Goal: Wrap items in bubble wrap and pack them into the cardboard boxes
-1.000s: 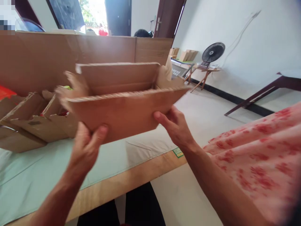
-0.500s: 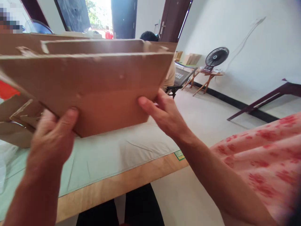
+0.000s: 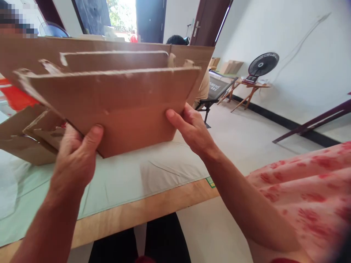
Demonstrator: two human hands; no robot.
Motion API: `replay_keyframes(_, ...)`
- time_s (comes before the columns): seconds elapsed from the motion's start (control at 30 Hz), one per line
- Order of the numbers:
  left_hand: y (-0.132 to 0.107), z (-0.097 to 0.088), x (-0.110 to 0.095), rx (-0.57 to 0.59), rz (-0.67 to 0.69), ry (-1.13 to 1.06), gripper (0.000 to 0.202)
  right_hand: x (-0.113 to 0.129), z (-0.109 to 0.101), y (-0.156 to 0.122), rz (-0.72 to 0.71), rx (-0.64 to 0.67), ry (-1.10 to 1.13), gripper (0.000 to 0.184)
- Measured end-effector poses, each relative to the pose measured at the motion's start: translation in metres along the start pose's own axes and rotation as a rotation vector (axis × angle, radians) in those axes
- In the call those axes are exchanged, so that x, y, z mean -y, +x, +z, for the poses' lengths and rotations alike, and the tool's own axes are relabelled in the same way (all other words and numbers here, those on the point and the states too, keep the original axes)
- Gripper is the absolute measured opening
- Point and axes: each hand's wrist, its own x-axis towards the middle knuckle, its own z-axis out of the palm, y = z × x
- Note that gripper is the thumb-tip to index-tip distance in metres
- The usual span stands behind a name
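Note:
A brown cardboard box (image 3: 137, 109) with raised flaps is held up over the cloth-covered table, its plain side facing me. My left hand (image 3: 79, 157) grips its lower left edge, thumb on the near face and fingers behind. At the right edge my right hand (image 3: 192, 129) has its thumb pressed on the same face, its other fingers curling round the side. The large back flap (image 3: 192, 54) stands taller than the near panel. What lies inside the box is hidden from this angle.
Another opened cardboard box (image 3: 30, 146) stands on the pale cloth (image 3: 123, 179) at left, near a red-orange item (image 3: 19, 95). A person (image 3: 177, 40) sits beyond, by a folding chair (image 3: 216, 87). A fan (image 3: 263, 65) rests on a small wooden table. Floral fabric (image 3: 307, 193) hangs at right.
In view, both hands and the background have shifted slightly right. The box's near panel has tilted a little, showing more of the back flap. Both hands keep their grip.

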Motion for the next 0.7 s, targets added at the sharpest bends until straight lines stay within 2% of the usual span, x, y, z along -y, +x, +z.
replay_keyframes(0.07,-0.01,0.019,0.012,0.076,-0.038,-0.167,0.042,-0.014,-0.015,-0.014,0.047,-0.025,0.017,0.055)
replay_keyframes(0.2,-0.04,0.085,0.04,0.269,-0.235,-0.424,0.067,-0.053,-0.064,-0.067,0.241,-0.184,-0.147,0.058)
replay_keyframes(0.3,-0.064,0.134,0.062,0.415,-0.387,-0.493,0.08,-0.081,-0.096,-0.115,0.377,-0.32,-0.334,0.066)
replay_keyframes(0.4,-0.079,0.173,0.085,0.51,-0.458,-0.511,0.081,-0.103,-0.116,-0.158,0.496,-0.419,-0.454,0.065)
replay_keyframes(0.53,-0.081,0.206,0.111,0.58,-0.476,-0.529,0.077,-0.124,-0.132,-0.199,0.569,-0.456,-0.472,0.067)
replay_keyframes(0.6,-0.075,0.217,0.119,0.61,-0.472,-0.53,0.075,-0.131,-0.142,-0.208,0.516,-0.467,-0.45,0.076)
replay_keyframes(0.7,-0.063,0.231,0.127,0.658,-0.456,-0.516,0.07,-0.139,-0.158,-0.207,0.422,-0.468,-0.382,0.095)
